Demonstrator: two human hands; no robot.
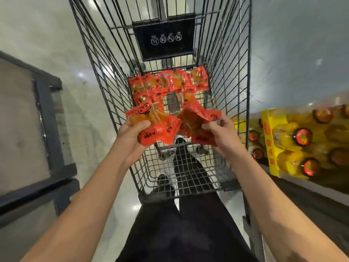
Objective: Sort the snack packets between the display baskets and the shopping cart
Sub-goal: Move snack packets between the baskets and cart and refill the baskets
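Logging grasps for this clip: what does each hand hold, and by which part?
Left hand grips red-orange plastic snack packets near their lower ends; right hand grips another crumpled bunch at its right edge.

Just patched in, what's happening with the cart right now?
A person stands over the shopping cart, each hand gripping a bunch of red-orange snack packets above it: left hand on one bunch, right hand on another. More packets already lie on the cart floor at its far end.

Bright overhead glare, blurred fisheye-warped edges.
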